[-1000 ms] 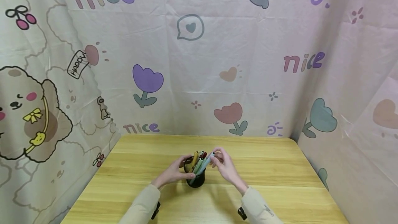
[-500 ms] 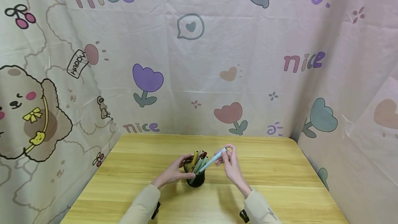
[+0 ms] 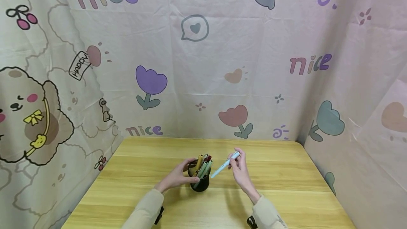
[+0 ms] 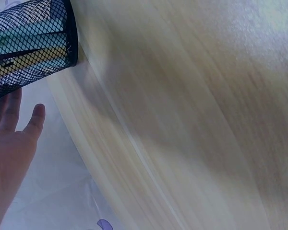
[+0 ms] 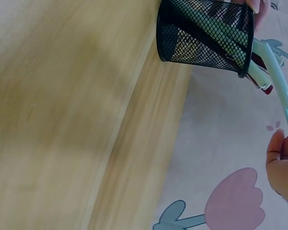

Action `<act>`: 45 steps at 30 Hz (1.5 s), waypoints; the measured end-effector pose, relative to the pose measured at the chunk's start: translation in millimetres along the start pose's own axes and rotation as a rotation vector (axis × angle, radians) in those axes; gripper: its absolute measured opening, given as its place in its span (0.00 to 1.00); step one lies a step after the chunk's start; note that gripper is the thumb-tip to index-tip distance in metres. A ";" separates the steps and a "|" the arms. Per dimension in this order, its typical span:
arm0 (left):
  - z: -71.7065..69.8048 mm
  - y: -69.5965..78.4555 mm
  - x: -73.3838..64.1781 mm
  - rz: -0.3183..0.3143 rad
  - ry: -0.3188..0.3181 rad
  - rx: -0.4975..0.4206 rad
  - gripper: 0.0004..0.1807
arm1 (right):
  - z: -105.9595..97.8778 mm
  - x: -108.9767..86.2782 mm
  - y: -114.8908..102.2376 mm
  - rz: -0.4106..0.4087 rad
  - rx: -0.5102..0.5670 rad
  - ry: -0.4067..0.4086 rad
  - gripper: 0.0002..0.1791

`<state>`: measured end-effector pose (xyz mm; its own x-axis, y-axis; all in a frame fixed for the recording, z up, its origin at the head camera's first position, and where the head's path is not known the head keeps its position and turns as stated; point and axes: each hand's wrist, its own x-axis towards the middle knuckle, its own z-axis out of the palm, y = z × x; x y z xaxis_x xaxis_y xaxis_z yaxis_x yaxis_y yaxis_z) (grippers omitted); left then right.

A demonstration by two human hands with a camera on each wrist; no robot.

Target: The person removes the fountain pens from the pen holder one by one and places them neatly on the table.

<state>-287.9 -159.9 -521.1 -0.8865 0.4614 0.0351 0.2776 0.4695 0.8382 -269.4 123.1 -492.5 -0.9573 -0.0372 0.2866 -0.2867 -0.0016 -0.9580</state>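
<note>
A black mesh pen holder (image 3: pixel 201 186) stands upright on the wooden table, with several pens (image 3: pixel 203 167) in yellow, green and dark red inside. My left hand (image 3: pixel 178 177) grips it around the rim, thumb on the near side and fingers behind. In the left wrist view, the fingers (image 4: pixel 9 112) lie along the mesh. Pinched near its upper end, a light blue pen (image 3: pixel 220 169) slants down from my right hand (image 3: pixel 241 173), its lower tip just right of the holder. The right wrist view shows this pen (image 5: pixel 281 88) overlapping the holder's mouth.
The wooden table (image 3: pixel 270 172) extends around both hands, its back edge close to a patterned cloth (image 3: pixel 203 63). More cloth hangs at the left and right sides.
My right hand has drawn the light blue pen up and rightward out of the holder, and its tip now sits outside the rim. The left hand and the holder have stayed in place.
</note>
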 end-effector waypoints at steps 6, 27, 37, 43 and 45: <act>0.4 0.5 0.3 0.004 -0.002 -0.001 0.51 | -5.5 -3.8 3.0 0.067 -0.010 -0.026 0.26; 1.5 -0.4 -0.9 0.004 -0.001 -0.036 0.50 | -14.9 -15.7 49.1 0.266 -0.047 -0.046 0.18; 2.0 -2.3 0.4 0.009 0.004 -0.020 0.50 | -14.3 -18.2 63.1 0.324 -0.133 -0.004 0.15; 1.2 -0.6 0.1 0.005 0.005 -0.024 0.49 | -16.6 -18.1 69.4 0.322 -0.122 -0.078 0.14; 1.1 -0.6 0.0 0.004 0.003 -0.022 0.48 | -17.4 -18.4 69.7 0.319 -0.110 -0.110 0.15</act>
<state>-287.7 -159.4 -522.2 -0.8867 0.4606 0.0400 0.2728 0.4514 0.8496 -272.4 141.0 -564.4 -0.9914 -0.1260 -0.0354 0.0183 0.1349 -0.9907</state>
